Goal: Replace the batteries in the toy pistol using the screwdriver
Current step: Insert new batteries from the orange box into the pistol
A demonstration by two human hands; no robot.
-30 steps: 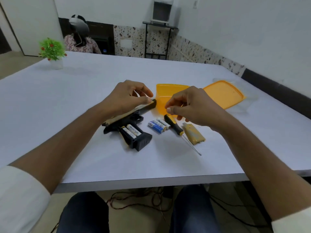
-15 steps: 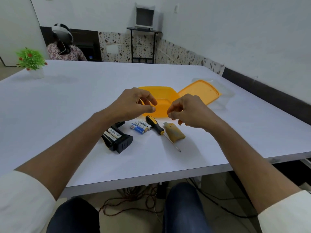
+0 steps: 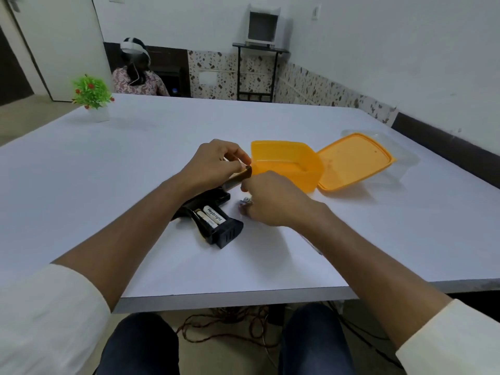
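Comparing with a second back: right hand (image 3: pixel 266 201) has been dropped over the loose batteries (image 3: pixel 245 202), fingers curled, grip can't be told | left hand (image 3: pixel 216 162) kept wrapped on toy pistol (image 3: pixel 213 212) barrel, mid-desk (image 3: pixel 135 163) | grip compartment seen open, two cells seated | third cell probably next.

You have one toy pistol (image 3: pixel 213 209) lying on the surface (image 3: pixel 135 163), with two batteries (image 3: pixel 212 216) showing in its open handle, and the tip of at least one loose battery (image 3: pixel 245 201) peeks out at 3 o'clock from it; how many more lie under your hand cannot be told. At 1 o'clock sit one orange box (image 3: pixel 286 163) and one orange lid (image 3: pixel 351 161). One potted plant (image 3: pixel 92 97) stands at 10 o'clock, and your two hands, left (image 3: pixel 213 161) and right (image 3: pixel 270 198), are both in view.
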